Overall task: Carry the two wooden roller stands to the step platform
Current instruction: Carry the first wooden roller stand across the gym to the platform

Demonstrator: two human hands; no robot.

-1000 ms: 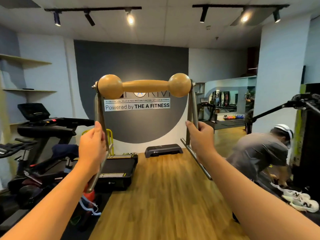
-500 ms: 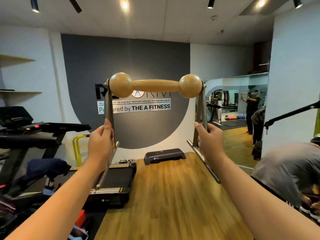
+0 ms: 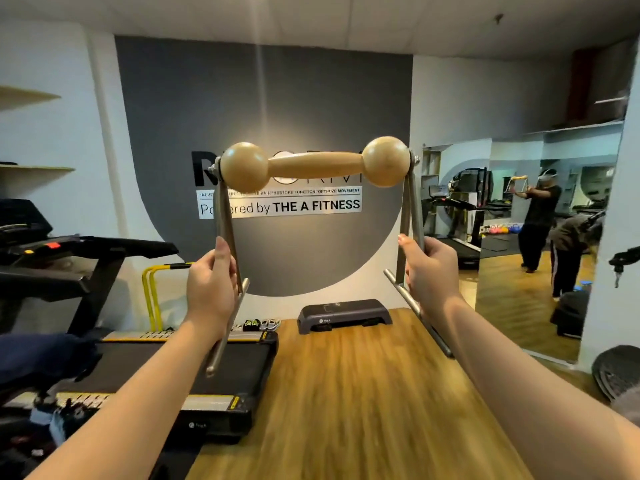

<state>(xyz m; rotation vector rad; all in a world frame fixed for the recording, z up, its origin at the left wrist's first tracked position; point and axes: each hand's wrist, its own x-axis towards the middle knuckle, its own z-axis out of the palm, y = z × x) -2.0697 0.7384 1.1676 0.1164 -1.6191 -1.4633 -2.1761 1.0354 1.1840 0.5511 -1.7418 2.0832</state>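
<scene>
A wooden roller stand (image 3: 313, 165) hangs in the air in front of me: a pale wood bar with a ball at each end on two grey metal legs. My left hand (image 3: 211, 289) grips the left leg. My right hand (image 3: 429, 275) grips the right leg. The dark grey step platform (image 3: 343, 315) lies on the wooden floor against the far wall, straight ahead and below the stand. Only one roller stand is in view.
A flat black treadmill (image 3: 194, 375) lies on the floor at left, a taller treadmill (image 3: 69, 258) behind it. Yellow hurdles (image 3: 156, 292) stand by the wall. A wall mirror (image 3: 519, 244) at right reflects people. Dark discs (image 3: 616, 375) sit at the lower right.
I have walked forward with the stand held up. The step platform and wall are nearer. The crouching person at right has dropped out of direct view.
</scene>
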